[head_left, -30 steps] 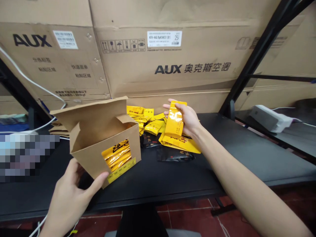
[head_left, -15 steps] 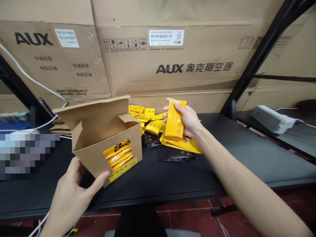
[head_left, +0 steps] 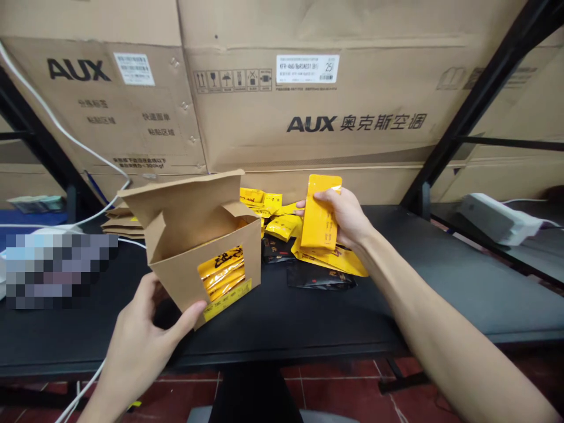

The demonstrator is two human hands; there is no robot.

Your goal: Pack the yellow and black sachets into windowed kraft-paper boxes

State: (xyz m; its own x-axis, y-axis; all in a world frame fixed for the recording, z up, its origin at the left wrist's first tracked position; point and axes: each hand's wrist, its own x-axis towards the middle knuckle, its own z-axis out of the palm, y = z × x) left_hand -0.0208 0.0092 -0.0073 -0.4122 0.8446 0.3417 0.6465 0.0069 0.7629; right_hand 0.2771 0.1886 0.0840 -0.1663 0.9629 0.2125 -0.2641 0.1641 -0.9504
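Observation:
My left hand (head_left: 152, 332) grips the lower left corner of an open brown cardboard box (head_left: 178, 270), thumb on its front and the other fingers hidden behind. Through the box's front window show several stacked yellow packets (head_left: 224, 275). The lid stands raised and the side flaps are spread. To the right, my right hand (head_left: 346, 217) holds a yellow packet (head_left: 320, 223) upright, with the thumb across its face. Beneath and behind it lie more yellow packets (head_left: 284, 227) in a loose pile. Black packets (head_left: 319, 276) lie at the pile's front.
Large AUX cartons (head_left: 247, 135) form a wall behind the black table (head_left: 273, 329). Folded brown cardboard (head_left: 121, 223) lies left of the box. A white cable (head_left: 66, 132) hangs at the left. Black metal posts (head_left: 467, 111) frame both sides, and a white power adapter (head_left: 497, 223) is at the right.
The whole view has shifted, so everything appears slightly further right. My right hand has turned the yellow packet a little, showing more of its face. Both hands keep their hold.

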